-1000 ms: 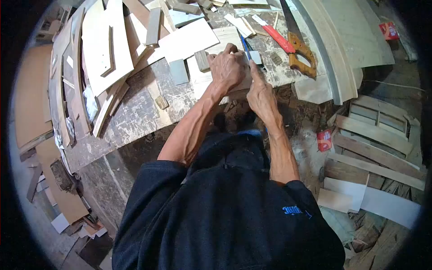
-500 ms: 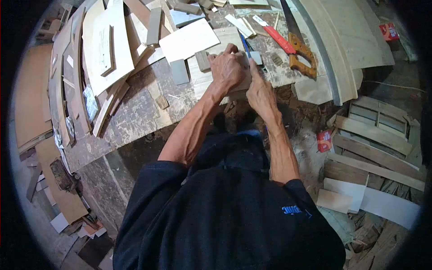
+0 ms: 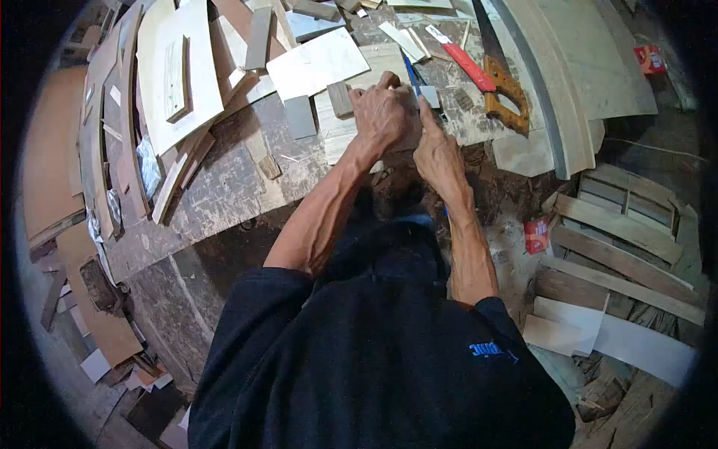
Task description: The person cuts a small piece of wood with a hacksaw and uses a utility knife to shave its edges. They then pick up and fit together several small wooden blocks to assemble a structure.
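My left hand (image 3: pixel 383 114) is closed, its curled fingers pressed down at the bench's front edge on a pale wooden board (image 3: pixel 340 138). Beside it, my right hand (image 3: pixel 437 156) has its index finger stretched forward and the other fingers curled; what they hold is hidden. That fingertip is close to a small light-grey square piece (image 3: pixel 429 96). A blue pencil-like stick (image 3: pixel 410 72) lies just beyond both hands. Left of my left hand are a small wooden block (image 3: pixel 339 99) and a flat grey piece (image 3: pixel 301 117).
A handsaw (image 3: pixel 507 93) with a wooden handle and a red-handled tool (image 3: pixel 470 66) lie to the right. Thin boards (image 3: pixel 176 90) and offcuts cover the worn workbench (image 3: pixel 232 187) at left. Wooden frames (image 3: pixel 621 239) stand on the floor at right.
Both hands have stayed almost in place, the right shifted slightly right and down. The view has moved a little; the things on the bench keep their places.
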A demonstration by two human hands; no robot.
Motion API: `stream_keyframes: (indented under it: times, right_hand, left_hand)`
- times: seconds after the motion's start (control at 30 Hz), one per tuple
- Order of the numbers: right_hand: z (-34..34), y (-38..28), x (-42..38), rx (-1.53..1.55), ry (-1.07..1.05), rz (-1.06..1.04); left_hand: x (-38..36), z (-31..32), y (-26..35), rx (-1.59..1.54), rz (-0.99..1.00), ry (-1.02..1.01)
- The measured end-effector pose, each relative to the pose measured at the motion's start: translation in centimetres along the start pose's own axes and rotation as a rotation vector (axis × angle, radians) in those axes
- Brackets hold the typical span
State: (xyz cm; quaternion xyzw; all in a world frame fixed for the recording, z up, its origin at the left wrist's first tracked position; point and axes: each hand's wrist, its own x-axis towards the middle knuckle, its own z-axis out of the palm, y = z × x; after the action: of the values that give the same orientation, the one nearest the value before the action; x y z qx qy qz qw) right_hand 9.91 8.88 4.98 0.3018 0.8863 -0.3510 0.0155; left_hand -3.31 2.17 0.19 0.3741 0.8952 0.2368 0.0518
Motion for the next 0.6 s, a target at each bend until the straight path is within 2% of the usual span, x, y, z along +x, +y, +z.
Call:
stream_keyframes:
  times: [0.03, 0.1, 0.17, 0.23, 0.27, 0.33, 0.43, 0.5, 0.53, 0.6]
  right_hand:
    - [-0.6, -0.9, 0.0, 0.006, -0.021, 0.021]
    - [0.0, 0.3, -0.9, -0.041, 0.100, -0.127]
    - [0.4, 1.3, -0.3, -0.071, 0.048, -0.092]
    - [-2.0, -2.3, 0.8, -0.078, -0.173, 0.146]
    - [-0.9, -1.0, 0.7, -0.096, -0.076, 0.076]
    - [1.4, 2.4, -0.7, -0.064, 0.157, -0.172]
    - [1.2, 1.8, -0.5, -0.060, 0.165, -0.213]
    - [-0.4, 0.0, 0.8, -0.083, -0.083, 0.049]
    - [-0.6, -0.4, 0.1, -0.010, -0.033, 0.019]
    - [-0.1, 0.7, -1.7, -0.028, 0.096, -0.125]
  left_hand:
    - [-0.3, -0.3, 0.2, -0.015, 0.006, 0.015]
    - [-0.3, -0.8, 0.7, -0.052, 0.016, 0.073]
    - [0.0, -0.5, 0.4, -0.054, -0.007, 0.041]
    - [-0.2, -0.7, 0.4, -0.048, -0.017, -0.006]
    - [-0.1, -1.2, 0.7, -0.017, -0.020, -0.036]
    - [-0.1, -0.7, 0.7, -0.043, -0.004, 0.039]
    - [-0.4, -0.5, 0.5, -0.064, 0.008, 0.055]
    - [-0.2, -0.7, 0.5, -0.023, -0.014, -0.004]
    - [0.1, -0.8, 0.4, -0.088, -0.031, -0.016]
    - [-0.2, -0.9, 0.8, -0.022, -0.016, 0.000]
